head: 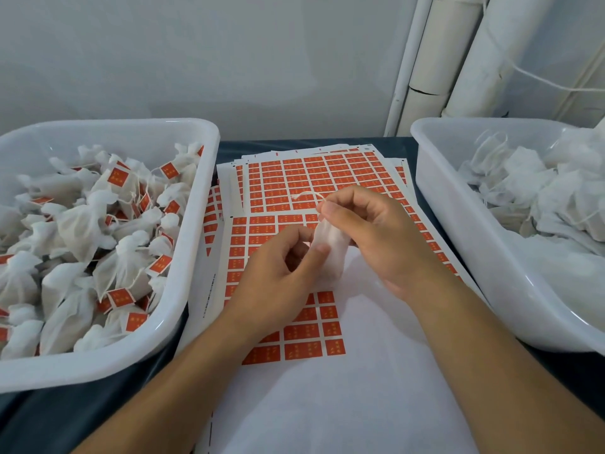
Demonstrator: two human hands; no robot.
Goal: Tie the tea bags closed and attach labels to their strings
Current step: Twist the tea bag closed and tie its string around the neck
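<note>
Small packing workshop: label sheets [314, 178], tubs of tea bags [98, 231].

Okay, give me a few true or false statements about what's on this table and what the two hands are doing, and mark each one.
1. The white plastic tub on the left holds tied bags with orange labels. True.
2. The left hand rests empty. False: it grips the small white tea bag.
3. The right hand pinches the bag's white string. True.
4. The orange label sheets lie inside the right tub. False: they lie on the table between the tubs.
</note>
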